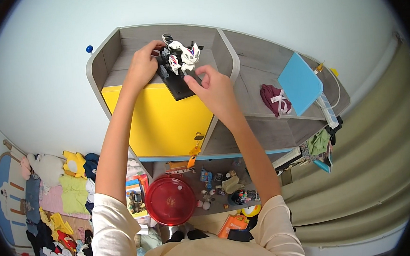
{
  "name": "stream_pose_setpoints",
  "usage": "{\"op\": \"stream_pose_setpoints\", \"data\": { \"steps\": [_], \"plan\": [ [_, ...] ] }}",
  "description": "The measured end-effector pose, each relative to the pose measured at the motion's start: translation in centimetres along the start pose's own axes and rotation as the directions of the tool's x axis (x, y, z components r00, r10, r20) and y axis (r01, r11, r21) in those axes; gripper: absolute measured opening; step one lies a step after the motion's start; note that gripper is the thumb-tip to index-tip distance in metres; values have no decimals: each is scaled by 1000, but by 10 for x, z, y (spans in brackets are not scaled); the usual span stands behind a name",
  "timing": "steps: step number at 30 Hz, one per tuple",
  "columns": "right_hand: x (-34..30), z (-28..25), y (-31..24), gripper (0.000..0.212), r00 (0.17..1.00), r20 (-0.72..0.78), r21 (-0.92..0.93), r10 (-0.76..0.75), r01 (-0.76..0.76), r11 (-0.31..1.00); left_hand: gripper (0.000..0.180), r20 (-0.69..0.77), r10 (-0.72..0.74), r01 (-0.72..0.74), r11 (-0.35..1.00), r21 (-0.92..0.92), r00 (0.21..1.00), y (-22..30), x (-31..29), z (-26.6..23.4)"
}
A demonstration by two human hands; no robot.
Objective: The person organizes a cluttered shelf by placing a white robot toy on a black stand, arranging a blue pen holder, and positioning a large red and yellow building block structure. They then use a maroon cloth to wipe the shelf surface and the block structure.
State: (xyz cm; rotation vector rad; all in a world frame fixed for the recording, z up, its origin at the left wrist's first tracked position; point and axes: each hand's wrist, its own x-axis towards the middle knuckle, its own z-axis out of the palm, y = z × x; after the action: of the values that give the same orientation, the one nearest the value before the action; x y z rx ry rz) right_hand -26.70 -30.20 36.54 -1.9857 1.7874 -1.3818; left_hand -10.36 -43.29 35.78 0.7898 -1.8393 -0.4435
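A white and black model motorcycle [184, 54], with small red and blue marks, stands on a black base plate [178, 88]. It is at the upper compartment of a grey cabinet, and the plate's near corner overhangs a yellow door. My left hand [142, 65] grips the plate and model at the left, its fingertips partly hidden behind the model. My right hand [215, 90] is at the near right side, thumb and index finger closed on the edge of the plate beside the model.
Below my hands is the yellow cabinet door [159, 119] with an orange key tag [194, 152]. A blue panel [301, 84] and a maroon cloth [274, 99] occupy the right shelf. Lower down are a red round stool [170, 201] and a cluttered desk. Clothes and plush toys cover a bed at left.
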Motion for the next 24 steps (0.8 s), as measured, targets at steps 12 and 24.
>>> {"op": "stream_pose_setpoints", "data": {
  "steps": [12,24],
  "plan": [
    [-3,-5,1,33,999,29,-3,-45,45,999,40,-10,46,-46,999,29,999,-3,0,0],
    [-11,-19,3,17,985,-10,60,-174,174,983,40,-1,-31,31,999,43,1000,4,-2,-2]
  ]
}}
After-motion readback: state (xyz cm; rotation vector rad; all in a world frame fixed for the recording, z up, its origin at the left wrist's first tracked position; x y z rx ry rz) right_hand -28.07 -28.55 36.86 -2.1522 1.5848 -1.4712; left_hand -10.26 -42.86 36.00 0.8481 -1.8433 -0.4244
